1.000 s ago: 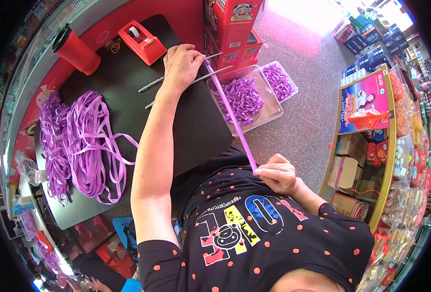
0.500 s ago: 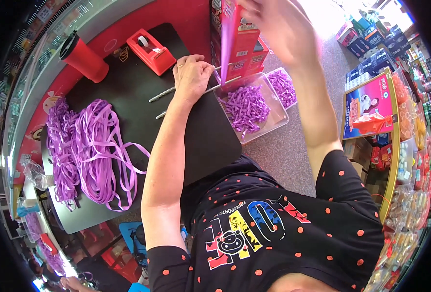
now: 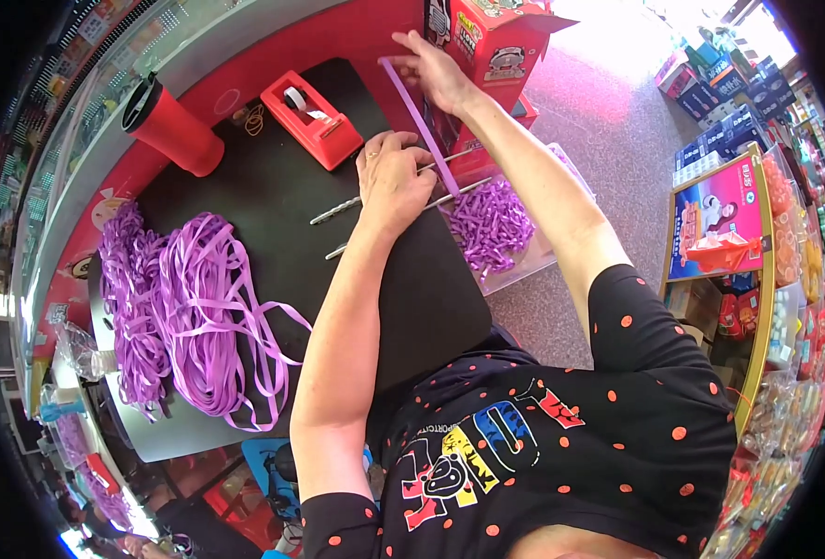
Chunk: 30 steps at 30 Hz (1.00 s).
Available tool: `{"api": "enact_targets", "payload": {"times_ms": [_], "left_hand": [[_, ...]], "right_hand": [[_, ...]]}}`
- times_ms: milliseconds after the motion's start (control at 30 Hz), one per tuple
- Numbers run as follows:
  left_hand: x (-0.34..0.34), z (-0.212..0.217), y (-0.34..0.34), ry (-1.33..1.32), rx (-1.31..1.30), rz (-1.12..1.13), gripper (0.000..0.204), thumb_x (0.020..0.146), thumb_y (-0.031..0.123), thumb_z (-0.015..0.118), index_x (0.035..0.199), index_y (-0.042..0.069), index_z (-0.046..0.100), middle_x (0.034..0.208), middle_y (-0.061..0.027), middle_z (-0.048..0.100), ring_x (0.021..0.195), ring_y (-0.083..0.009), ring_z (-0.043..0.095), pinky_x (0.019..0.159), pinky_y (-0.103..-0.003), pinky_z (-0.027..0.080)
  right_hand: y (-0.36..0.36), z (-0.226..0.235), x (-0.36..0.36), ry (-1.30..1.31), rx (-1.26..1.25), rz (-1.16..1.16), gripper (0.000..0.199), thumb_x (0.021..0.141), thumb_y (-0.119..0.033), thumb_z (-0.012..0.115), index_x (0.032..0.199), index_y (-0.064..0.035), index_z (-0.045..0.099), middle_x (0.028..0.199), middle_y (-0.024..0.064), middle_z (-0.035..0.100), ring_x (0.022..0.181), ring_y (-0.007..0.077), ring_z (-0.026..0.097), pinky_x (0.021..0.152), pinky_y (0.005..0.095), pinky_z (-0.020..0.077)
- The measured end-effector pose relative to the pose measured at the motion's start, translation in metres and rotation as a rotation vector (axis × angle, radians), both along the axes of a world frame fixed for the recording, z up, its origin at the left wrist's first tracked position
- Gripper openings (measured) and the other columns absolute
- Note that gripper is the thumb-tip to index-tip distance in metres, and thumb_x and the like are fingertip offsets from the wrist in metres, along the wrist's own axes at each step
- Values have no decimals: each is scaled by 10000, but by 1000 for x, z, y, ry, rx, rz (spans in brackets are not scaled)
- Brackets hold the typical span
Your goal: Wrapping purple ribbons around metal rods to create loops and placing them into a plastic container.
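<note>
Near the right edge of the dark table, my left hand (image 3: 396, 184) is closed, fingers curled down over a thin metal rod (image 3: 336, 211). A second metal rod (image 3: 338, 251) lies alongside, and both point out past the edge. Above and to the right, my right hand (image 3: 439, 76) is raised, its fingers on the upper end of a flat purple ribbon (image 3: 419, 126). That ribbon runs taut and slanting down to the rods beside my left hand. Under the rod ends, a clear plastic bin (image 3: 535, 261) holds a heap of short purple ribbon pieces (image 3: 492, 224).
Long purple ribbon bundles (image 3: 209, 326) lie on the table's left side. A red tape dispenser (image 3: 312, 119) and a red tumbler (image 3: 175, 130) stand at the back. Red cartons (image 3: 506, 56) rise beyond the right edge. Stocked shelves and a framed poster (image 3: 718, 219) line the right.
My right hand has swung left and the ribbon now leans left instead of hanging near upright. My left hand stays on the rods. The whole view has shifted slightly.
</note>
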<state>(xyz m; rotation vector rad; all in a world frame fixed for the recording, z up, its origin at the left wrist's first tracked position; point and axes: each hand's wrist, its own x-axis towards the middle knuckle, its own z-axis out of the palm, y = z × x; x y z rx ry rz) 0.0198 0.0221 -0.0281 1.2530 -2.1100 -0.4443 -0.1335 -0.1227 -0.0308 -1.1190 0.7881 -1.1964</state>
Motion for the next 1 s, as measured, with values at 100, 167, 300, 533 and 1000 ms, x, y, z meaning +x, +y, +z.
{"api": "enact_targets", "payload": {"times_ms": [100,167,300,533,1000], "left_hand": [[-1,0,0,1,-7,23,196,678,151,636,837,114,745,1155,-66,598,1186,-272,444,1037,-422,299],[-3,-1,1,0,-7,37,190,673,139,641,830,109,743,1149,-70,600,1177,-275,452,1034,-421,307],[1,-3,0,76,-9,76,194,657,105,649,831,104,732,1131,-85,600,1167,-284,462,1022,-416,328],[6,-1,5,28,-37,58,211,667,92,637,850,143,730,1154,-77,586,1170,-286,458,1023,-418,324],[0,2,4,-10,3,10,226,695,117,632,896,162,725,1189,-74,569,1213,-281,426,1052,-416,291]], "right_hand": [[0,-33,-5,-12,98,27,653,957,-550,353,1444,-122,276,1160,106,599,864,110,499,809,273,406],[4,-51,-3,-38,197,32,651,952,-561,352,1452,-151,269,1245,132,544,998,163,505,888,327,405],[26,-81,9,-54,350,21,621,961,-523,367,1429,-118,311,1251,151,526,1163,232,483,1009,381,367],[149,-145,-9,97,-219,176,483,1005,-353,385,1352,-19,409,1243,87,551,1117,149,528,984,318,404],[353,-51,-23,81,230,-304,410,1003,-196,400,1373,-21,390,1024,11,616,773,41,398,742,182,344]]}}
